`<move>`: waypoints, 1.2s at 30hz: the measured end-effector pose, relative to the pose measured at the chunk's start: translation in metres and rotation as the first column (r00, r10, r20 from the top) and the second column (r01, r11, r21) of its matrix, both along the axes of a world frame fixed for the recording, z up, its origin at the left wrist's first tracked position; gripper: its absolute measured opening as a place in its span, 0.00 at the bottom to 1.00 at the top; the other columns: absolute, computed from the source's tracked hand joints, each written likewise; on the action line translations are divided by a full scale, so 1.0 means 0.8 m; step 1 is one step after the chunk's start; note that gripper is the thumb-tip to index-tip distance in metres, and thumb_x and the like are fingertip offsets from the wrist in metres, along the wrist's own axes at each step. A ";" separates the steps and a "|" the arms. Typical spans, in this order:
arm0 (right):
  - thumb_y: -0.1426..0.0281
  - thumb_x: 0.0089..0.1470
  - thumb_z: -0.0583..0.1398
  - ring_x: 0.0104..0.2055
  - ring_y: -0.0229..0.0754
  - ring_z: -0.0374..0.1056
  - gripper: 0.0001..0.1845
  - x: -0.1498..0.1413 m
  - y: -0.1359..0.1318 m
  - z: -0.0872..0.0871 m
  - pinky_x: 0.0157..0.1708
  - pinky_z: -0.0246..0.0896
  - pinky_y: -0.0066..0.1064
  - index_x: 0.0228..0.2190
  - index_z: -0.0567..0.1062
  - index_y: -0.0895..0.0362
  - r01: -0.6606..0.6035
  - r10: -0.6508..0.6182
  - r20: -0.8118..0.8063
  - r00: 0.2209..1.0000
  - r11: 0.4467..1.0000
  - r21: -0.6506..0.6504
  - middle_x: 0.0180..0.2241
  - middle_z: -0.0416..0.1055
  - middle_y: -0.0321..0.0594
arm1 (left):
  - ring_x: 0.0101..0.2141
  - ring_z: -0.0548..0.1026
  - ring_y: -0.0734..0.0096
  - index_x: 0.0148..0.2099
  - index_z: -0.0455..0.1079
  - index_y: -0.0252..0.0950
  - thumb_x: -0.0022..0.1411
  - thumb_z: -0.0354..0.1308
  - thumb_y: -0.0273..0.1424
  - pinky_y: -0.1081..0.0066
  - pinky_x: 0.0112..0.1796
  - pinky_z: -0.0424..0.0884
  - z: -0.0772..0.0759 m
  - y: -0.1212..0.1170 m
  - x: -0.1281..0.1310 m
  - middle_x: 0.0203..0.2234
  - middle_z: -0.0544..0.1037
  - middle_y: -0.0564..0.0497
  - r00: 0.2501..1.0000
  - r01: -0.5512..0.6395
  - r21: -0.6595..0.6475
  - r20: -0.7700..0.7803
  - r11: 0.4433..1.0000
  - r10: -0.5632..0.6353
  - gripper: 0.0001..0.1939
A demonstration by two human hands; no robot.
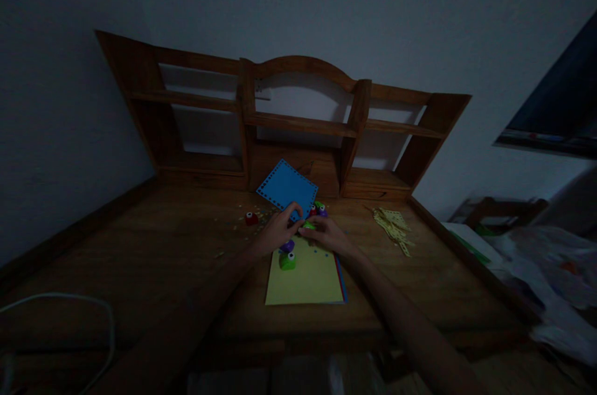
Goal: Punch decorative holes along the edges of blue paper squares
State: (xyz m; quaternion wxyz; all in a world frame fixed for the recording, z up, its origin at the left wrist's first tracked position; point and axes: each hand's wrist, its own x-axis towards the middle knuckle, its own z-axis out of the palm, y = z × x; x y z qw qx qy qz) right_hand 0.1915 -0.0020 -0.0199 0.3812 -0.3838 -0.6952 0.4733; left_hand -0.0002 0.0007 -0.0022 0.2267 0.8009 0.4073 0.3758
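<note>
On the table, toward its back edge, my left hand, grip unclear, nearly meets my right hand, closed on a green punch beside the blue sheet, best kept flat and steady.

A shelf unit stands along the back of the desk. Before its middle lies a punched sheet, with a paper stack nearer the front edge. Two punches sit on the stack. Another punch lies to the left, among paper bits; paper strips lie to the right. A chair stands beyond the desk's right side.
</note>
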 end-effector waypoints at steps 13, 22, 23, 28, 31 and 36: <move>0.53 0.47 0.66 0.22 0.33 0.63 0.21 -0.001 -0.004 0.009 0.23 0.59 0.26 0.35 0.78 0.58 -0.049 0.049 -0.034 0.998 0.999 -0.009 0.30 0.73 0.38 | 0.24 0.72 0.71 0.44 0.63 0.41 0.63 0.52 0.30 0.75 0.26 0.62 0.001 -0.001 -0.002 0.25 0.72 0.57 0.999 0.041 0.001 0.002 0.999 -0.041 0.07; 0.52 0.47 0.66 0.22 0.35 0.64 0.20 0.003 0.002 0.012 0.26 0.59 0.28 0.30 0.78 0.58 -0.016 0.013 -0.076 0.997 0.999 -0.043 0.24 0.71 0.35 | 0.22 0.71 0.72 0.45 0.62 0.40 0.64 0.51 0.30 0.77 0.22 0.59 0.005 -0.005 -0.001 0.21 0.72 0.58 0.992 0.094 -0.078 0.088 0.993 -0.087 0.07; 0.52 0.48 0.66 0.22 0.35 0.64 0.20 0.003 0.002 0.013 0.27 0.59 0.28 0.30 0.78 0.58 -0.018 0.014 -0.084 0.996 0.999 -0.045 0.24 0.71 0.35 | 0.22 0.72 0.72 0.44 0.63 0.40 0.64 0.51 0.30 0.77 0.22 0.60 0.005 -0.005 -0.001 0.21 0.73 0.58 0.992 0.095 -0.083 0.097 0.992 -0.087 0.07; 0.53 0.47 0.66 0.23 0.35 0.65 0.19 0.003 -0.005 0.021 0.29 0.61 0.29 0.30 0.77 0.57 0.006 -0.020 -0.151 0.988 0.995 -0.096 0.28 0.73 0.37 | 0.23 0.73 0.71 0.44 0.63 0.40 0.64 0.51 0.32 0.77 0.22 0.61 0.004 -0.004 0.000 0.23 0.74 0.57 0.987 0.109 -0.107 0.126 0.988 -0.095 0.06; 0.54 0.46 0.68 0.24 0.35 0.65 0.19 0.002 -0.008 0.021 0.28 0.61 0.28 0.33 0.77 0.56 0.033 -0.062 -0.209 0.976 0.990 -0.141 0.31 0.75 0.37 | 0.25 0.74 0.70 0.45 0.63 0.40 0.64 0.51 0.31 0.77 0.24 0.63 0.002 -0.003 -0.001 0.26 0.75 0.55 0.984 0.130 -0.109 0.136 0.985 -0.115 0.07; 0.57 0.45 0.69 0.24 0.34 0.66 0.18 0.002 -0.005 0.016 0.28 0.60 0.27 0.34 0.75 0.56 -0.022 -0.047 -0.312 0.949 0.977 -0.214 0.32 0.75 0.38 | 0.26 0.74 0.70 0.45 0.62 0.40 0.64 0.51 0.30 0.77 0.24 0.64 0.000 -0.001 -0.001 0.27 0.74 0.55 0.984 0.143 -0.118 0.126 0.983 -0.128 0.07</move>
